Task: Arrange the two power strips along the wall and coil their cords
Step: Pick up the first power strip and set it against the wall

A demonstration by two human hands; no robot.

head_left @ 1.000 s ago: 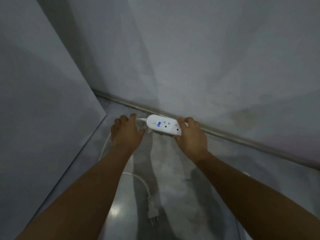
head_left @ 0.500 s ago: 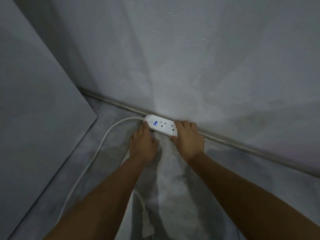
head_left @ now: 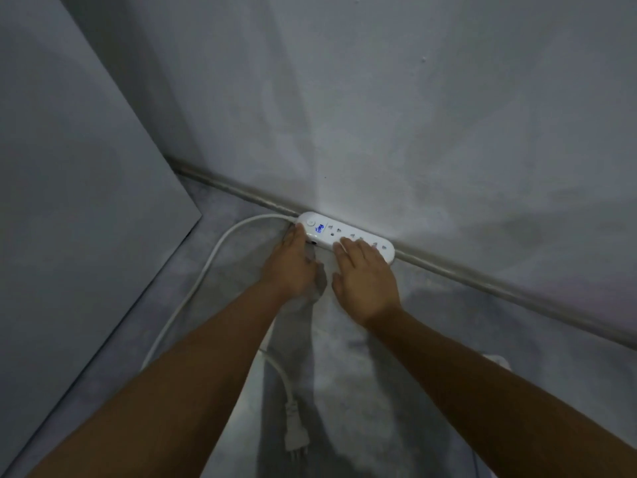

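1. The white power strip [head_left: 346, 236] lay flat on the grey floor [head_left: 344, 374], its long side close along the foot of the wall [head_left: 413, 115], just beside the grey rail [head_left: 482, 281] that ran where wall and floor met
2. A small blue display [head_left: 320, 228] was lit near the left end of the strip, next to a round button
3. My left hand [head_left: 293, 267] was at the left end of the strip, with the fingers stretched and together. The fingertips touched that end, near the place where the cord came out, and they gripped nothing
4. My right hand [head_left: 367, 277] lay flat on the right half of the strip, with the fingers straight and a little apart, resting on its top. The right end of the strip showed past my fingers
5. The white cord [head_left: 206, 267] left the strip at its left end, bent to the left and ran back toward me over the floor until it went under my left forearm. It was not coiled
6. The plug [head_left: 294, 432] lay on the floor between my two forearms, its pins pointing toward me
7. A large grey panel [head_left: 86, 201] stood at the left, with its lower corner near the cord
8. A small white object [head_left: 496, 360] showed behind my right forearm, but I could not tell what it was
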